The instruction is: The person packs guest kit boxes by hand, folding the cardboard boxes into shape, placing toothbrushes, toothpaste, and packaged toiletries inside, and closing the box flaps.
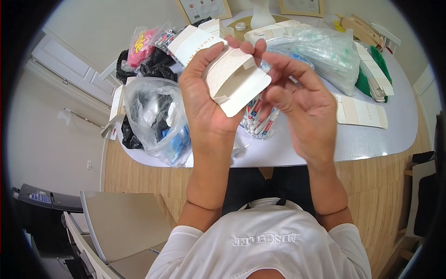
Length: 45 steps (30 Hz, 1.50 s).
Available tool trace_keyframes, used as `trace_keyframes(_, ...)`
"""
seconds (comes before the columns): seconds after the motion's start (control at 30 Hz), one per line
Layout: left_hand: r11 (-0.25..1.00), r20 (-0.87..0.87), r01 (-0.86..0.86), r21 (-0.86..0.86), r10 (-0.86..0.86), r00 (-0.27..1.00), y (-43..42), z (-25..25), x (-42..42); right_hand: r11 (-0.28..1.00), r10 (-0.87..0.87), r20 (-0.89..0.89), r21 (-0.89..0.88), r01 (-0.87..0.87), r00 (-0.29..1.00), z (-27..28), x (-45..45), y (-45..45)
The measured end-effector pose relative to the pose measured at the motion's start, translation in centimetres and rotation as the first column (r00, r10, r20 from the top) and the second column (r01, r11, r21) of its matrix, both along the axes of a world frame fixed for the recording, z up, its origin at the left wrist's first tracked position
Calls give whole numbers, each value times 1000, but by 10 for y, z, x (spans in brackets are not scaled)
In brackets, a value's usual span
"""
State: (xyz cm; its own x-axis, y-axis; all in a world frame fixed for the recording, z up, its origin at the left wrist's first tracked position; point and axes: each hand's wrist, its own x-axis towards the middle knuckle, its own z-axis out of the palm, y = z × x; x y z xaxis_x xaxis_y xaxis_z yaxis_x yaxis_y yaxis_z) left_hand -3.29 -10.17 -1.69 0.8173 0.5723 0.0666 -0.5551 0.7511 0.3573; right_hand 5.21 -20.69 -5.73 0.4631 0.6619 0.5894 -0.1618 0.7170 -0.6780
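Note:
My left hand (204, 97) is wrapped around a small white cardboard box (221, 74) with a textured surface. The box tilts, and its open end and a flat flap face down toward me. To its right is my right hand (304, 100), fingers bent and thumb apart from them, close to the flap; I cannot tell whether a fingertip touches it. Just behind the hands lies a flat white carton (197, 44) with printed lettering. Below the box, partly hidden by my hands, a clear container holds several small toothpaste tubes (262, 123).
A clear plastic bag (155, 111) with dark and blue contents sits at the table's left. A large bag (320, 56) lies at back right. Flattened cartons (362, 112) rest on the right. A pink packet (141, 49) and a white vase (262, 14) stand farther back.

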Motion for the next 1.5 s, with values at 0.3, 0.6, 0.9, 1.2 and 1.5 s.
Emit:
trace_keyframes(0.3,996,-27,2,89,0,1000,-11,4,2,999,-39,-251,9,43,967,3,-15,10)
trace_keyframes(0.6,973,4,122,197,-125,992,-5,2,-2,989,-142,-167,12,146,976,9,-14,8)
trace_keyframes(0.9,969,-22,64,237,-61,998,-16,3,-1,981,-178,-175,42,188,968,9,-16,8)
trace_keyframes(1.2,981,-132,-163,104,176,975,-30,9,5,881,-390,76,320,348,918,-12,-6,23)
trace_keyframes(1.5,949,-87,-163,271,193,977,-31,6,-1,870,-491,429,186,457,759,-8,-8,12)
